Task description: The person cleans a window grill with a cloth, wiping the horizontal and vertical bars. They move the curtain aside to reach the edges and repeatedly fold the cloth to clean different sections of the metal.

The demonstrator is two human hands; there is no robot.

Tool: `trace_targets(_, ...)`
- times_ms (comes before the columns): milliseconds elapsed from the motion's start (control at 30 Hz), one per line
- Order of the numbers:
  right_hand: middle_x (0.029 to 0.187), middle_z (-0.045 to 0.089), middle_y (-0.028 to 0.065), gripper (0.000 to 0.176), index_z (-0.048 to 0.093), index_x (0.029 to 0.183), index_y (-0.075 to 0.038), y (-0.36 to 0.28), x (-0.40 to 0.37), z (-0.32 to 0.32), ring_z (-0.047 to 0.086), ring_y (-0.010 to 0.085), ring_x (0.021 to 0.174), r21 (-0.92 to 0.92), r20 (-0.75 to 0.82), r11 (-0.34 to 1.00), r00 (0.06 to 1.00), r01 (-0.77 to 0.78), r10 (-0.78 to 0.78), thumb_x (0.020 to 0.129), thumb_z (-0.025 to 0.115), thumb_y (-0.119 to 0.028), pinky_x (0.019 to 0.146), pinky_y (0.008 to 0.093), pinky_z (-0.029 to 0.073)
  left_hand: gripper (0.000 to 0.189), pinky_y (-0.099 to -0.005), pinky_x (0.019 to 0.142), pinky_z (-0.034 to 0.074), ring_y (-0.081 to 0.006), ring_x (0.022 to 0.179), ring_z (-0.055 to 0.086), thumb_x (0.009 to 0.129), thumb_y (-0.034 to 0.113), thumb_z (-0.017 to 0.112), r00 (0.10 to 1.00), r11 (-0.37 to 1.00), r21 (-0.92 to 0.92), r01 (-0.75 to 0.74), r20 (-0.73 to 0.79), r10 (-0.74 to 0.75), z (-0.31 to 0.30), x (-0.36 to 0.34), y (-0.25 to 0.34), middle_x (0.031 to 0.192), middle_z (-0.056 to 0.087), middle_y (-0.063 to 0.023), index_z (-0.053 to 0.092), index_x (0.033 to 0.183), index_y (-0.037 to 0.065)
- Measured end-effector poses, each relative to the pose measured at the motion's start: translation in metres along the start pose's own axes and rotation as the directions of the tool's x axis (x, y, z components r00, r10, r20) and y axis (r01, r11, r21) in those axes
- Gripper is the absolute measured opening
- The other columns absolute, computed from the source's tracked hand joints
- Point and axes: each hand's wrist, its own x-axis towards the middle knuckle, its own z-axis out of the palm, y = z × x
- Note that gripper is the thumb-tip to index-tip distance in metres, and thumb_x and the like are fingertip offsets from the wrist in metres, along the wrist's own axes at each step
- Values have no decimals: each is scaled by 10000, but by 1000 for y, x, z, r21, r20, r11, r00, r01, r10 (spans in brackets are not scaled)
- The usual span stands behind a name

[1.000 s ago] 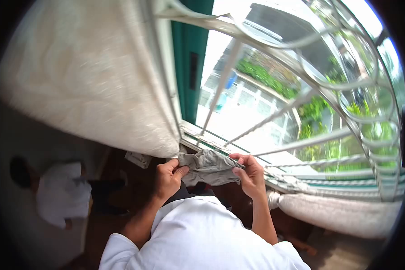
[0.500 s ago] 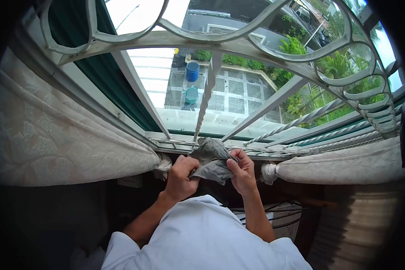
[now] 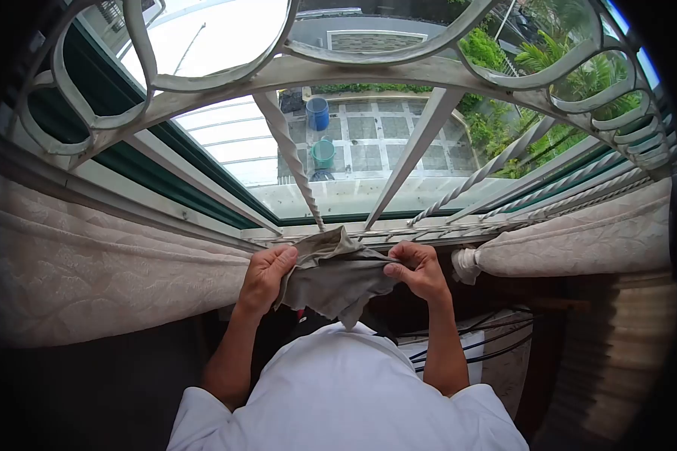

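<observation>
A grey cloth (image 3: 338,282) is stretched between my two hands, just inside the window grille. My left hand (image 3: 267,276) grips its left side with the thumb on top. My right hand (image 3: 420,272) pinches the cloth's right edge between thumb and fingers. The cloth's upper edge is folded over, and its lower part hangs down in a point above the white shirt. Beyond it stand the white metal bars (image 3: 410,158) of the grille, some of them twisted.
A patterned curtain (image 3: 113,263) hangs at the left, and another curtain (image 3: 579,237) is tied at the right. Dark cables (image 3: 496,342) lie at the lower right. Outside, far below, are a blue barrel (image 3: 317,114) and a green tub (image 3: 323,153).
My hands have moved apart, and the bunched cloth is now spread wider between them. The view has shifted a little against the window.
</observation>
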Motion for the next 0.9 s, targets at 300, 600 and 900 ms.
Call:
trace_targets(300, 916, 533, -51, 268, 566, 1033, -41, -30, 5, 32, 466, 37, 850, 280, 49, 959, 997, 35, -51, 938, 769, -187, 761, 217, 406, 168, -333, 716, 516, -178, 738, 653, 983, 196, 669, 859, 309, 950, -52, -115, 499, -2, 1, -7, 847, 692, -46, 688, 1003, 30)
trace_targets(600, 1046, 682, 46, 351, 622, 1195, 16, -83, 42, 57, 655, 125, 987, 155, 298, 959, 914, 238, -275, 882, 777, -16, 834, 282, 527, 442, -396, 946, 505, -221, 1231, 577, 942, 211, 747, 966, 946, 211, -246, 132, 221, 13, -23, 28, 1345, 603, -155, 557, 1297, 27)
trace_targets(900, 983, 770, 123, 361, 724, 1103, -28, -157, 73, 77, 767, 242, 871, -223, 276, 697, 729, 682, -626, 768, 853, -70, 773, 322, 591, 306, -291, 980, 460, -128, 1120, 589, 957, 157, 743, 935, 955, -106, -277, 200, 294, 6, -45, 62, 1237, 631, -80, 632, 1189, -9)
